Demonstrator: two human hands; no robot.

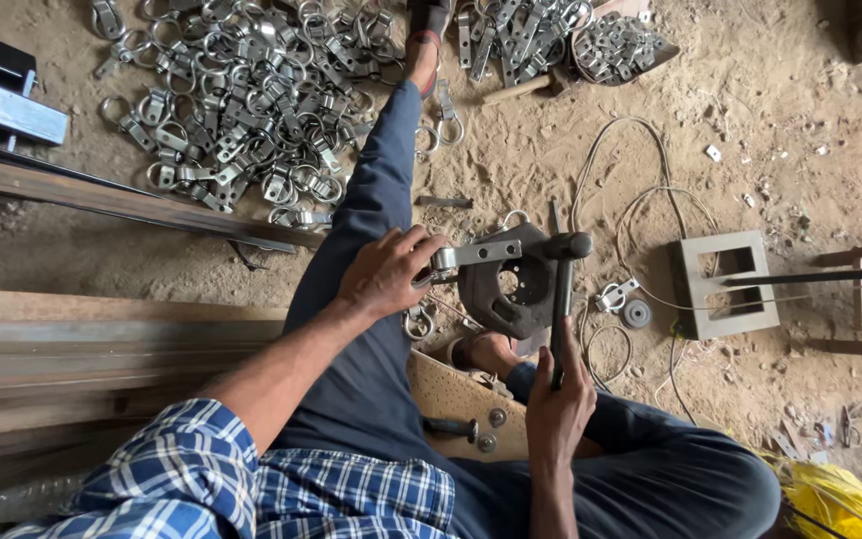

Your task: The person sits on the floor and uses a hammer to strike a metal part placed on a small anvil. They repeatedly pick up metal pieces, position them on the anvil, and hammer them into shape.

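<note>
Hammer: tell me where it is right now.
The hammer is in the right hand, centre-right of the head view, its head resting on the dark metal block beside the left hand.

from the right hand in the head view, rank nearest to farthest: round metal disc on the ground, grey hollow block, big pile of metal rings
1. Round metal disc, just to the outer side of the right hand.
2. Grey hollow block, further out on that side.
3. Pile of metal rings, far off at top left, past the outstretched leg.
</note>
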